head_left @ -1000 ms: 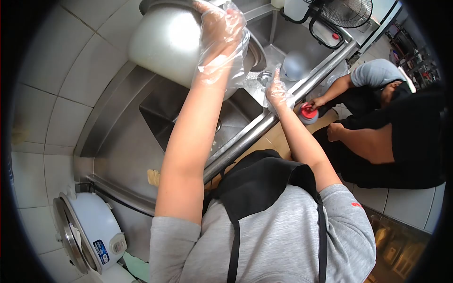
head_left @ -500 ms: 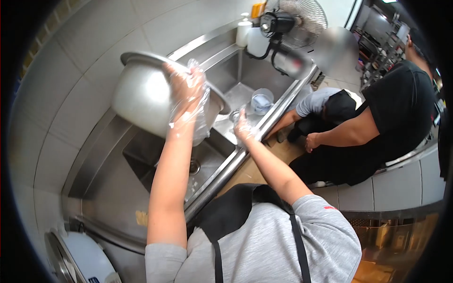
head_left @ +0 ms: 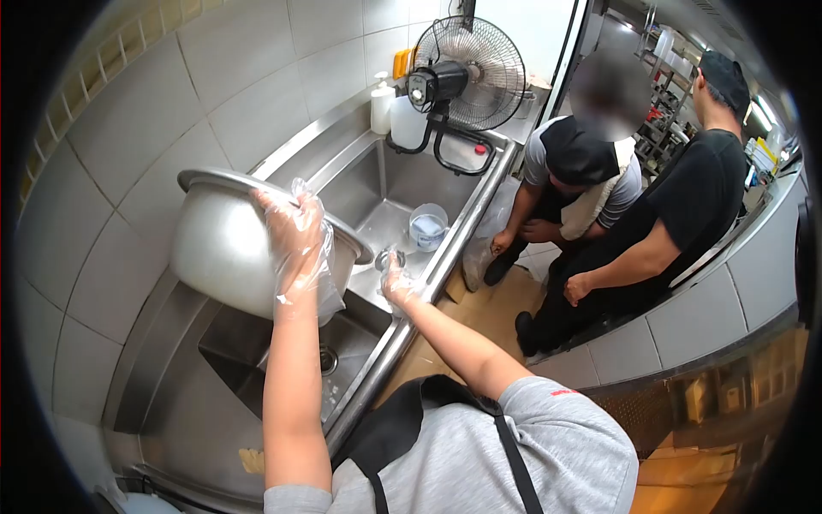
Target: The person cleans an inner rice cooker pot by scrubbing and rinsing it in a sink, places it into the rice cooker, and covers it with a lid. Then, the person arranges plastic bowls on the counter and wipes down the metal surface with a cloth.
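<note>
A large deep metal basin (head_left: pixel 224 244) with a flared rim is tilted on its side above the double sink (head_left: pixel 428 295). My left hand (head_left: pixel 295 231), in a loose clear plastic glove, grips its rim and the side near it. My right hand (head_left: pixel 398 281), also gloved, is lower, just right of the basin's rim, above the sink. Its fingers look closed by a small round metal thing (head_left: pixel 390 259); I cannot tell whether they hold it. A clear plastic tub (head_left: pixel 427 228) with something pale in it stands in the far basin of the sink.
A black fan (head_left: pixel 467 77) stands past the sink's far end, beside a white pump bottle (head_left: pixel 383 104) and a white jug (head_left: pixel 409 124). On the right, one person (head_left: pixel 591 163) crouches and another in black (head_left: pixel 659 206) stands near a tiled ledge (head_left: pixel 634 343).
My view has swung right and up, so the scene sits further left. The crouching person has raised their upper body. My left hand keeps its grip on the basin.
</note>
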`<action>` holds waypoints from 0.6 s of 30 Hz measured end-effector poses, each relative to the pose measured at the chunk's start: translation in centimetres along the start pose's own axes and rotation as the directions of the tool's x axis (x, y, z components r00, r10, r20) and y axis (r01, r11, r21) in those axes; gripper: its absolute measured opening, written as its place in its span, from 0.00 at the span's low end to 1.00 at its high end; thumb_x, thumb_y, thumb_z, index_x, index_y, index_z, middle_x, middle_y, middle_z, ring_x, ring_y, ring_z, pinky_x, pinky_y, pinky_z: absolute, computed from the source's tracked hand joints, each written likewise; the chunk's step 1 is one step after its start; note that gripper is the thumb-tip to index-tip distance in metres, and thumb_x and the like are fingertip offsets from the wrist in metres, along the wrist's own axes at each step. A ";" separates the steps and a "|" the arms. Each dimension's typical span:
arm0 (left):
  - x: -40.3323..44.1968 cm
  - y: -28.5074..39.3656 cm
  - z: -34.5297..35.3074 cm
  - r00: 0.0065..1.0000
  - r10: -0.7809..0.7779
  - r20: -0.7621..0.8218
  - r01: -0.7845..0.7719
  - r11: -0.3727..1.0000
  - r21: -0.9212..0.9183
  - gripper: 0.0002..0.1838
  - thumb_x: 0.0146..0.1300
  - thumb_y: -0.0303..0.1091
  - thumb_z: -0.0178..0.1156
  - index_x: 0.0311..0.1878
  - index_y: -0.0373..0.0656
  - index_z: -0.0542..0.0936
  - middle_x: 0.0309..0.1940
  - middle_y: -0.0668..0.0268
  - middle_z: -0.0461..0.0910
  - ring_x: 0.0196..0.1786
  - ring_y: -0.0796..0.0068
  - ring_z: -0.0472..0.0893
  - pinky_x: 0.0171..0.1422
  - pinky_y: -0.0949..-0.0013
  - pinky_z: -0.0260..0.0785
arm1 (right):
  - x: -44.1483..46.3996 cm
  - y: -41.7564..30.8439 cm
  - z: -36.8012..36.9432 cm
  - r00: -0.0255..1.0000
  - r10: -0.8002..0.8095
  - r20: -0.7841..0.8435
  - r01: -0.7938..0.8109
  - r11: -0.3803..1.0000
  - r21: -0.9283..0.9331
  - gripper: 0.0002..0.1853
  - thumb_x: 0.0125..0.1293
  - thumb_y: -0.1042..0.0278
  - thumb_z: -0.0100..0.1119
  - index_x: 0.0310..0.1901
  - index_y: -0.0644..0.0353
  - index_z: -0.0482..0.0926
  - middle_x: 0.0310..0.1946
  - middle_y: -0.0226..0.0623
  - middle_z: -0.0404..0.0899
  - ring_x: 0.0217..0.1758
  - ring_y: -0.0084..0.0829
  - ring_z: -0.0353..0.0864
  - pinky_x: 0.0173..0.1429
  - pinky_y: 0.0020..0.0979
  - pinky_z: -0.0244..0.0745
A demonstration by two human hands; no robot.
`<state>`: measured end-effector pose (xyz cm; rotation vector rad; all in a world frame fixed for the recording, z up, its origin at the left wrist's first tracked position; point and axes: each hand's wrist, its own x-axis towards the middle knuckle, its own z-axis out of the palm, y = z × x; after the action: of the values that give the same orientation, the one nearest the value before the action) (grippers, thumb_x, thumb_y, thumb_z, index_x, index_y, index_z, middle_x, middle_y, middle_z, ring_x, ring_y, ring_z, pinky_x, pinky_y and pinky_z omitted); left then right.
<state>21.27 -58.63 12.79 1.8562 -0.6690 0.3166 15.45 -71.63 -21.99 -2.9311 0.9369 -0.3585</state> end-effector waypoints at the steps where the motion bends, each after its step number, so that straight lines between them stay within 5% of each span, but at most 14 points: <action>1: 0.0 0.2 0.0 1.000 -0.012 0.005 0.012 0.999 0.036 0.39 0.57 0.36 0.50 0.64 0.24 0.44 0.59 0.31 0.55 0.59 0.40 0.63 0.64 0.58 0.56 | 0.1 -0.3 -0.8 0.987 0.159 0.010 -0.156 0.947 0.280 0.20 0.63 0.65 0.46 0.46 0.79 0.67 0.38 0.57 0.76 0.42 0.46 0.75 0.58 0.47 0.64; 3: 0.0 0.4 0.1 1.000 0.008 0.008 -0.008 1.000 0.002 0.39 0.56 0.37 0.49 0.64 0.23 0.44 0.59 0.31 0.54 0.60 0.40 0.62 0.65 0.59 0.55 | -0.1 -0.7 -2.1 0.949 0.311 0.060 -0.300 0.823 0.482 0.23 0.61 0.63 0.48 0.51 0.75 0.61 0.38 0.58 0.75 0.39 0.47 0.75 0.54 0.46 0.66; 7: 0.5 0.1 0.2 1.000 0.026 -0.006 -0.026 0.999 -0.025 0.39 0.57 0.37 0.49 0.63 0.21 0.43 0.60 0.31 0.52 0.62 0.40 0.60 0.67 0.59 0.52 | -0.6 -1.5 -4.4 0.920 0.390 0.025 -0.331 0.742 0.583 0.34 0.58 0.60 0.52 0.61 0.68 0.51 0.39 0.61 0.74 0.32 0.50 0.76 0.47 0.46 0.69; 9: 0.3 -0.4 0.2 1.000 0.031 -0.006 -0.031 1.000 -0.004 0.39 0.57 0.37 0.49 0.63 0.21 0.44 0.61 0.31 0.51 0.62 0.39 0.59 0.67 0.59 0.52 | -1.0 -1.7 -5.5 0.931 0.362 0.047 -0.320 0.747 0.583 0.40 0.56 0.59 0.54 0.66 0.65 0.46 0.39 0.63 0.74 0.29 0.51 0.77 0.43 0.45 0.70; 12: 0.7 -1.0 0.6 0.990 0.121 -0.074 -0.120 0.993 0.019 0.38 0.57 0.36 0.49 0.62 0.19 0.45 0.60 0.30 0.50 0.63 0.38 0.58 0.67 0.58 0.51 | 0.4 -0.7 -5.2 0.961 0.132 0.244 -0.241 0.831 0.502 0.38 0.61 0.51 0.49 0.67 0.58 0.46 0.41 0.65 0.74 0.40 0.47 0.80 0.51 0.40 0.69; 14: 0.8 -0.9 0.7 0.990 0.105 -0.098 -0.100 0.993 0.060 0.41 0.59 0.42 0.52 0.62 0.18 0.46 0.58 0.31 0.58 0.63 0.42 0.61 0.67 0.61 0.52 | 0.1 -2.0 -8.6 0.731 0.394 0.557 -0.677 0.320 0.662 0.42 0.61 0.50 0.51 0.68 0.59 0.41 0.45 0.63 0.73 0.43 0.45 0.80 0.56 0.37 0.65; 15: 0.8 -1.2 0.8 0.983 0.143 -0.113 -0.130 0.985 0.110 0.41 0.59 0.42 0.52 0.62 0.19 0.46 0.58 0.32 0.58 0.63 0.43 0.61 0.67 0.61 0.52 | 0.5 -1.7 -7.5 0.722 0.394 0.568 -0.687 0.311 0.657 0.45 0.60 0.49 0.53 0.68 0.62 0.37 0.46 0.61 0.73 0.43 0.45 0.80 0.58 0.36 0.64; 16: 0.4 -0.9 0.5 0.984 0.146 -0.103 -0.135 0.985 0.106 0.40 0.60 0.43 0.52 0.62 0.20 0.47 0.57 0.35 0.61 0.60 0.44 0.65 0.64 0.61 0.55 | 1.3 -0.2 -4.7 0.803 0.273 0.530 -0.584 0.540 0.606 0.52 0.56 0.42 0.53 0.66 0.69 0.31 0.51 0.61 0.70 0.49 0.46 0.76 0.57 0.33 0.65; 18: 0.4 -0.9 0.7 0.988 0.116 -0.104 -0.119 0.993 -0.026 0.39 0.58 0.37 0.54 0.63 0.21 0.45 0.50 0.38 0.68 0.53 0.50 0.71 0.60 0.62 0.60 | 1.6 1.1 -2.4 0.882 0.200 0.426 -0.465 0.512 0.722 0.58 0.54 0.37 0.53 0.64 0.74 0.28 0.52 0.57 0.69 0.53 0.43 0.73 0.54 0.32 0.67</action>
<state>22.09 -59.21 12.04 1.7605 -0.7099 0.4721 15.50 -73.42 -19.44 -1.8242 0.9295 -0.2263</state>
